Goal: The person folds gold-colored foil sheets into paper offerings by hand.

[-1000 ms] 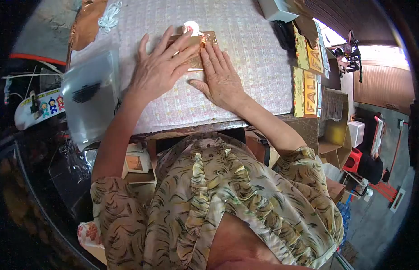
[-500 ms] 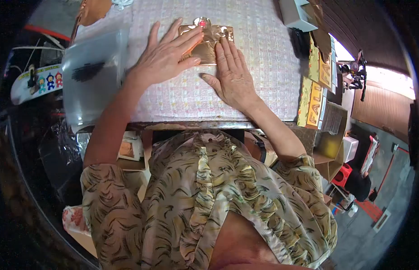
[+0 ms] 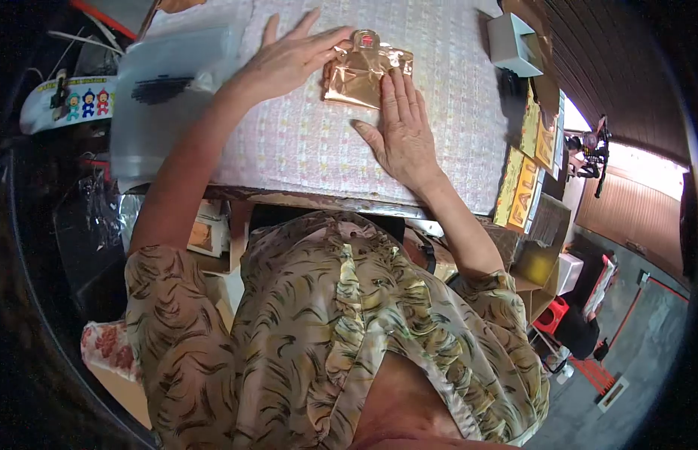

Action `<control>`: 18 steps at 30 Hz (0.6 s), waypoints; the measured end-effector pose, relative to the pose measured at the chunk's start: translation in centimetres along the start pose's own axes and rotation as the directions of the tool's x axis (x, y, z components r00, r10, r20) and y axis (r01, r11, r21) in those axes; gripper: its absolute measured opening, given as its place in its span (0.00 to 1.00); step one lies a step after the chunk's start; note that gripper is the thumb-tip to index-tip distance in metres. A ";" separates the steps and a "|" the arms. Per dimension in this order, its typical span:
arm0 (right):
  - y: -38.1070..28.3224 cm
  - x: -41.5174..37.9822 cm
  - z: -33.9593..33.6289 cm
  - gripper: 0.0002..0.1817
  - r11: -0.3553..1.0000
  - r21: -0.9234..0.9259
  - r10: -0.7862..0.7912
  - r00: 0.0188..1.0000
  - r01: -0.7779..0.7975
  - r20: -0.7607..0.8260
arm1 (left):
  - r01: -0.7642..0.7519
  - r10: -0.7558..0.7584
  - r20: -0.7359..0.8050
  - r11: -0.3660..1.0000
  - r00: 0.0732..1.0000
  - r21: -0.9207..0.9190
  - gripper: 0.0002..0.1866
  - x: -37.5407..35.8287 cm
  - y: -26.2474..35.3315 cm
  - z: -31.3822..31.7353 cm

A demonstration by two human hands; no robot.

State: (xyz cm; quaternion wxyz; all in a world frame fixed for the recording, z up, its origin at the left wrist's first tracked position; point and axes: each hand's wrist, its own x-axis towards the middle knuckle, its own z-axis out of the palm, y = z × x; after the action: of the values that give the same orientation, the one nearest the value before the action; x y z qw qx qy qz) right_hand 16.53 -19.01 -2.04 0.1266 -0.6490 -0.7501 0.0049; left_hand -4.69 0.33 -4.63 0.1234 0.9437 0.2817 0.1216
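Observation:
A shiny copper-gold foil packet (image 3: 350,81) lies flat on the cloth-covered table, its surface creased. A rounded tab with a red mark (image 3: 366,41) sticks up from its top edge. My right hand (image 3: 404,139) rests with its fingers stretched out over the packet's right side, thumb spread away on the cloth. To the left, my left hand (image 3: 289,66) is open with fingers spread. Its longest-reaching fingertips are right at the packet's upper left corner, beside the tab. The bottom left of the foil shows uncovered.
A stack of clear plastic sheets or bags (image 3: 169,124) lies at the table's left. Yellow printed boxes (image 3: 523,191) stand along the right edge, with a white open box (image 3: 514,45) farther back. The patterned cloth (image 3: 289,150) covers the tabletop.
My left hand has slid left off the middle of the packet, uncovering its left part. My right hand stays on the right side. The whole view has shifted slightly.

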 end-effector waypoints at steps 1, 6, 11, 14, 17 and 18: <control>0.0 0.0 0.0 0.50 1.000 0.002 0.004 1.000 -0.004 0.000 | 0.006 -0.008 -0.024 0.998 1.000 -0.059 0.27 0.3 -0.2 0.2; -0.1 -0.1 -0.1 0.49 1.000 0.011 -0.003 1.000 0.003 0.006 | 0.078 -0.113 -0.251 0.987 0.961 -0.144 0.24 0.9 -0.1 -0.5; -0.2 0.0 -0.1 0.48 0.999 0.044 -0.014 1.000 0.014 0.001 | -0.254 0.081 -0.495 0.922 0.865 -0.293 0.14 2.3 -1.3 1.7; -0.3 0.1 -0.5 0.45 0.999 0.041 -0.028 1.000 0.027 0.013 | -0.206 0.012 -0.481 0.913 0.877 -0.353 0.12 3.3 -1.4 2.0; -0.5 0.2 -0.8 0.41 0.999 0.038 -0.016 0.999 0.014 0.039 | 0.234 -0.280 -0.084 0.904 0.956 -0.359 0.10 4.3 1.1 -2.1; -0.5 0.3 -0.8 0.40 0.999 0.041 -0.009 0.999 0.007 0.050 | 0.239 -0.286 -0.083 0.902 0.955 -0.361 0.10 4.5 1.1 -2.0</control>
State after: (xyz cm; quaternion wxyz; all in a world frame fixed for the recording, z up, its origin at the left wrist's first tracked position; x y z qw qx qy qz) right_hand 16.12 -18.94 -1.12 0.1210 -0.6429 -0.7555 0.0359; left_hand -1.12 2.28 -1.65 0.2838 0.8502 0.3882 0.2144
